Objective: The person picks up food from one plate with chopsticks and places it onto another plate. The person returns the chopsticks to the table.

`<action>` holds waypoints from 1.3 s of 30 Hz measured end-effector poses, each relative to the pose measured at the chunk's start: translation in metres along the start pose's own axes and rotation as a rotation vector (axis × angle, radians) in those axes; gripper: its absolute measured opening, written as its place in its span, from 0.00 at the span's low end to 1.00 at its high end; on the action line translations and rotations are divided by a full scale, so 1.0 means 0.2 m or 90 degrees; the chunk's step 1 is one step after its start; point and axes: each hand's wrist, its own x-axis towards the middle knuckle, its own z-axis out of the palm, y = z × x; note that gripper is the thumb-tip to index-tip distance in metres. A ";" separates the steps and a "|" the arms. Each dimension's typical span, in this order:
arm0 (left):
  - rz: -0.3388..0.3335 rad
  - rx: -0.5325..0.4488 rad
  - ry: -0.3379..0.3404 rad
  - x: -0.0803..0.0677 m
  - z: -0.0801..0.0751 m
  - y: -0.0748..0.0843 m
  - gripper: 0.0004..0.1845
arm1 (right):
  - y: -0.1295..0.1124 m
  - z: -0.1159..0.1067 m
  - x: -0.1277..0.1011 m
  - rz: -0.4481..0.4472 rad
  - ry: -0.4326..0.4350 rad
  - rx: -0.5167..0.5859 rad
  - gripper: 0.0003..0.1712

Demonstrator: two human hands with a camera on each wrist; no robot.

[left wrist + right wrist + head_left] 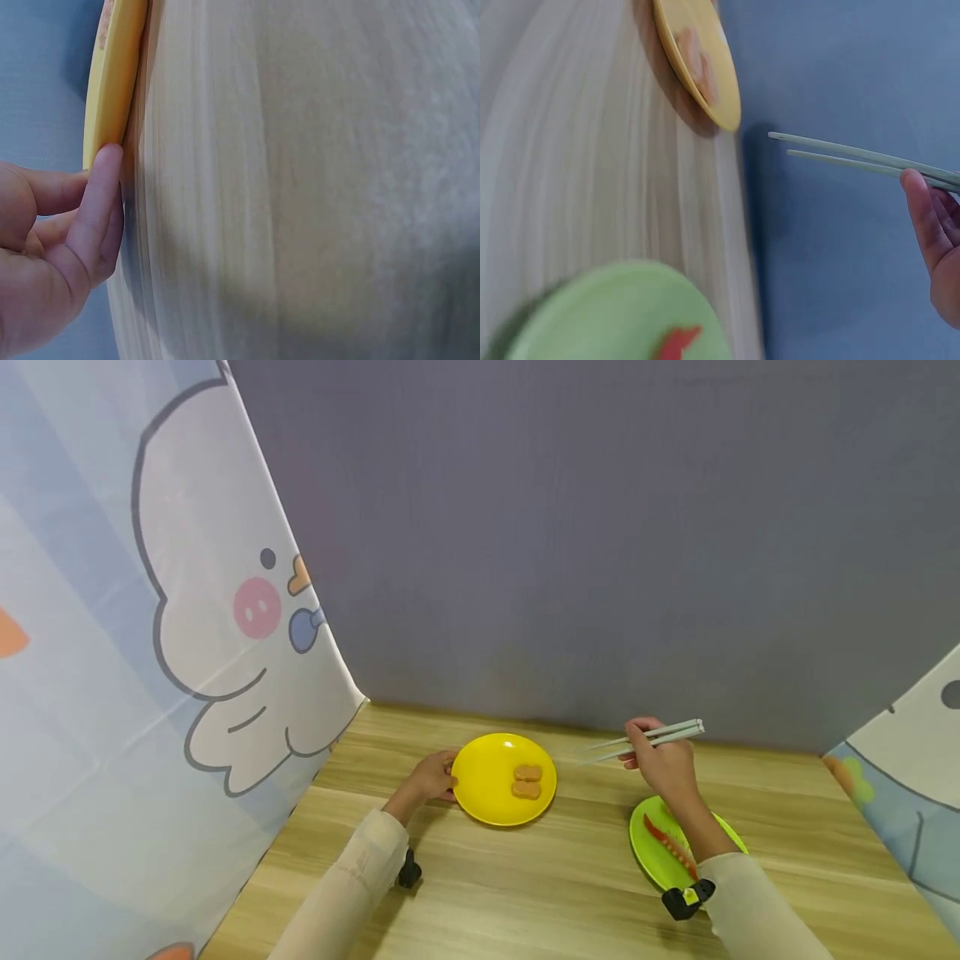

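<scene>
On the counter (pixel 570 877), the green plate (pixel 652 847) lies under the right forearm. Farther off, the left hand (pixel 433 777) touches the yellow plate's (pixel 491 777) left rim with straight fingers. The right hand (pixel 663 760) grips chopsticks (pixel 648 739), tips pointing left toward that plate's two pieces of food (pixel 527 782).

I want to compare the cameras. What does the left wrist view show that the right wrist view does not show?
Only the left wrist view shows the left hand, a fingertip touching the yellow plate's rim. Only the right wrist view shows the right hand holding chopsticks in the air, the green plate and its red food. Both show the yellow plate and the wooden table.
</scene>
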 end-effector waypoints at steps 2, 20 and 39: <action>-0.001 0.003 -0.001 -0.01 0.01 -0.01 0.31 | 0.01 -0.05 -0.02 0.006 0.004 -0.012 0.18; 0.004 -0.010 0.009 -0.04 0.04 -0.05 0.30 | 0.06 -0.42 -0.14 0.023 0.025 -0.087 0.15; 0.007 -0.013 0.012 -0.01 0.00 -0.01 0.31 | 0.12 -0.66 -0.20 0.075 0.030 -0.185 0.21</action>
